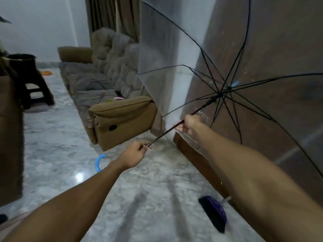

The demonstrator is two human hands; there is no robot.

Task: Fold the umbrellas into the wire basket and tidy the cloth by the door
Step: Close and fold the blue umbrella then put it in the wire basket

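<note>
Umbrella (227, 55), clear with black ribs, is spread open at the right before a brown door (279, 41), its shaft (166, 132) slanting down-left. Right hand (189, 125) grips the shaft higher up; left hand (135, 155) pinches its lower end, where a blue handle (98, 163) curves below, seemingly attached.

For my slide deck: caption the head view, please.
Both hands, left hand and right hand, grip the open clear umbrella's shaft.
</note>
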